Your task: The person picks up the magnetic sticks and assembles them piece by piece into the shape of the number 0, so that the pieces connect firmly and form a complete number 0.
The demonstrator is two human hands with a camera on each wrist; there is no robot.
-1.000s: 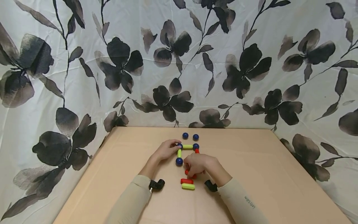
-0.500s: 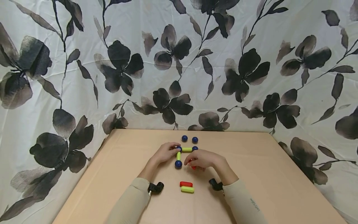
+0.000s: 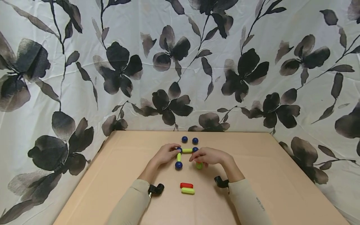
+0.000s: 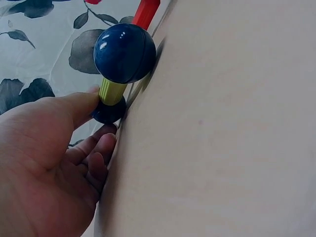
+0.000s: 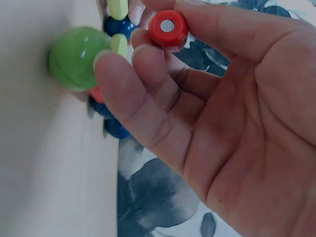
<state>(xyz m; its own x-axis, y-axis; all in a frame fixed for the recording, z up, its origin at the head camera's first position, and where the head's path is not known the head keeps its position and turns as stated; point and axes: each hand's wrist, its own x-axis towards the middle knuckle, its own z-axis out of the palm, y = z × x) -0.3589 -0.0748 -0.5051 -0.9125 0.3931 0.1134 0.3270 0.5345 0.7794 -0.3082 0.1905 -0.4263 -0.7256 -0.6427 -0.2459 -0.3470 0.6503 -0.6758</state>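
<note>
Red faceted rod (image 5: 170,37), pinched in R hand (image 5: 232,128), glossy blue ball (image 4: 109,113), gripped w/ L hand (image 4: 47,148)

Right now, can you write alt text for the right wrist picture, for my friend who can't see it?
A person's right hand holds a red stick, its end facing the camera. Close by is a green ball, and past the hand are blue balls and yellow sticks, with a pale table along the left.
</note>
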